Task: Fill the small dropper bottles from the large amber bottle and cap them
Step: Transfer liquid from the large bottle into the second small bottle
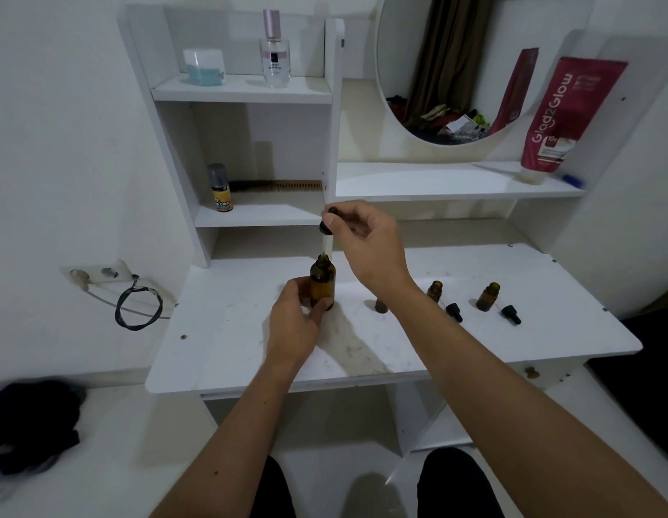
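Left hand (295,323): grips large amber bottle (322,284)
Right hand (366,244): pinches dropper (326,233) at its mouth
Left to do: small bottles (488,296) uncapped, seemingly unfilled

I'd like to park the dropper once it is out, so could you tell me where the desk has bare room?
Free: the desk top left of the left hand and large amber bottle, and the front strip near the edge. Crowded: to the right, past the right hand, two small bottles and two loose dropper caps.
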Available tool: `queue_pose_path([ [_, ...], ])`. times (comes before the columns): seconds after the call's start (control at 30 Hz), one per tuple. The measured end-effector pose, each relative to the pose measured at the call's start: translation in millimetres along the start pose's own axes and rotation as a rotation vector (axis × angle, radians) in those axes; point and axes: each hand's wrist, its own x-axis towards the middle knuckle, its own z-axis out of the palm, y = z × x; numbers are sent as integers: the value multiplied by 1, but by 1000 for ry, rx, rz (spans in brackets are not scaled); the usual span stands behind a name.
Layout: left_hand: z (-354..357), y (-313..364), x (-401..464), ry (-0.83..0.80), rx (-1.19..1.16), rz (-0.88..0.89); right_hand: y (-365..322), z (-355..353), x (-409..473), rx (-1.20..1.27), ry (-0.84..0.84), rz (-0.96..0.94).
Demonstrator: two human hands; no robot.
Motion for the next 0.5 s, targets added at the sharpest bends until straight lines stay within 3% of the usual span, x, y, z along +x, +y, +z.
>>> queue_pose_path([
  [0.33, 2, 13, -17, 96, 92, 16, -10, -39, -15, 67, 136, -32],
  [0.5, 17, 16, -44, 101, 21, 44, 0, -76, -30, 77, 191, -20],
])
